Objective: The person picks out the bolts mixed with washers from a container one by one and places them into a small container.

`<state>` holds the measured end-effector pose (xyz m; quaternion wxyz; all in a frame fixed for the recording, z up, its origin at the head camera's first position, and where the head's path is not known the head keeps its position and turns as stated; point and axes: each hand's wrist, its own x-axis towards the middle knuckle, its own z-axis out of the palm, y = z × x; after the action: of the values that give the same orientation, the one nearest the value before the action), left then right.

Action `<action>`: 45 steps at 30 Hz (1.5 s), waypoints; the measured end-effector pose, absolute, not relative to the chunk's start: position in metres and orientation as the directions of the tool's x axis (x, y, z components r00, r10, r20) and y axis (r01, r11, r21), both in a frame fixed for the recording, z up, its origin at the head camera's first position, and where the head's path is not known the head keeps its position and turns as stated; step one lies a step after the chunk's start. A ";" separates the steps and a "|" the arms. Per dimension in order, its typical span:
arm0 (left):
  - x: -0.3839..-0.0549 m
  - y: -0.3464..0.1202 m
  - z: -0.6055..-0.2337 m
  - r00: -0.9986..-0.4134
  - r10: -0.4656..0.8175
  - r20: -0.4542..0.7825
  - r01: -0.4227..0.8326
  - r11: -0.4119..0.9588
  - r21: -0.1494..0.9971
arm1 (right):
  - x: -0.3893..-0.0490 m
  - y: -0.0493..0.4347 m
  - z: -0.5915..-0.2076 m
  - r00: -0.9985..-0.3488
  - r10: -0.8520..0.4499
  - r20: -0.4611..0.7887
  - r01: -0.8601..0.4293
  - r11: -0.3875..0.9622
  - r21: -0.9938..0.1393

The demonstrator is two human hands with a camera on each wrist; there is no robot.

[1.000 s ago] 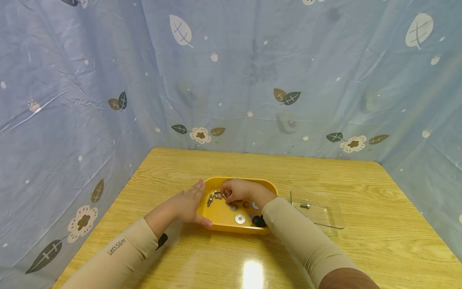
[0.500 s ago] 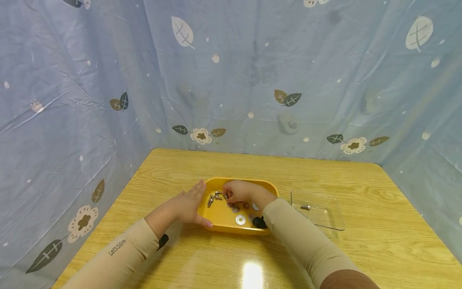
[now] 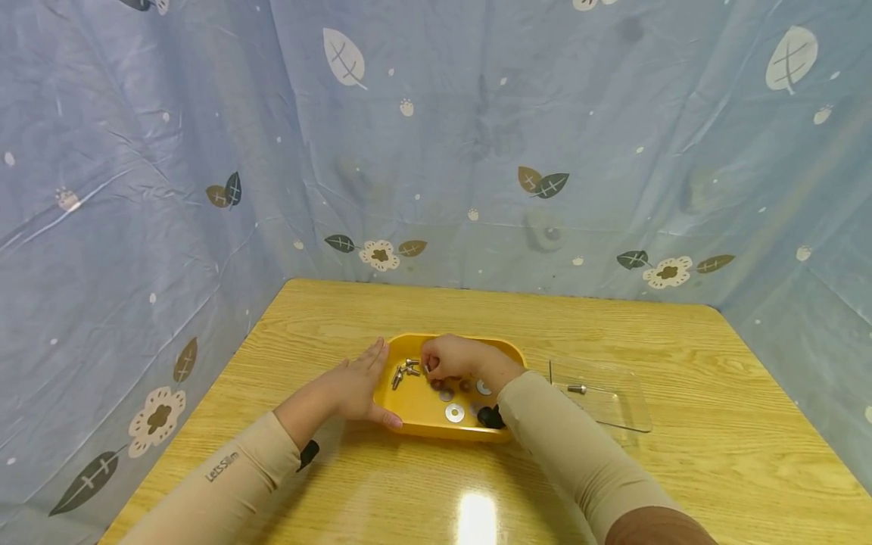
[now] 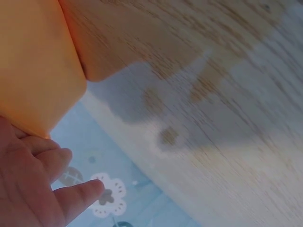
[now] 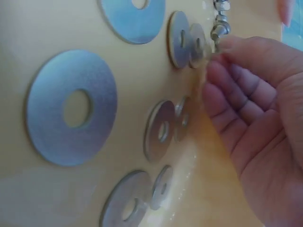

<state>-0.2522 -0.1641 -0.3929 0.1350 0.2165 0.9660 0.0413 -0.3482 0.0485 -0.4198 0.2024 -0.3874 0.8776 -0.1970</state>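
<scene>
My left hand (image 3: 350, 386) rests against the left end of a yellow tray (image 3: 425, 434), fingers extended along its wall and thumb at the front rim. In the left wrist view the fingers (image 4: 52, 161) touch the tray's outer side (image 4: 42, 71). Inside the tray, my right hand (image 3: 450, 358) pinches a small metal bolt (image 3: 427, 369) between thumb and fingertips, mostly hidden. Several loose bolts (image 3: 397, 377) lie left of it. Flat washers (image 3: 454, 412) are spread over the tray floor; the right wrist view shows a large washer (image 5: 42, 111) close up beside the right hand (image 5: 260, 104).
A clear plastic tray (image 3: 633, 405) stands to the right of the yellow one, with a single bolt (image 3: 576, 389) in it. Both sit on a wood-grain table (image 3: 354, 492). A blue patterned curtain (image 3: 436, 151) encloses the back and sides.
My right hand has shifted slightly to the right inside the yellow tray, and the bolt at its fingertips has moved with it. My left hand has kept its place.
</scene>
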 end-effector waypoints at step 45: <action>-0.253 -0.159 -0.387 -0.862 0.446 -0.242 0.429 0.895 0.121 | -0.334 0.186 -0.325 -0.745 -0.666 0.040 -0.430 0.434 -0.792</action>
<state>-0.2527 -0.1592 -0.3874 0.1328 0.2267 0.9644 0.0317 -0.3343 0.1863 -0.3250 0.1409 -0.3283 0.8348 -0.4189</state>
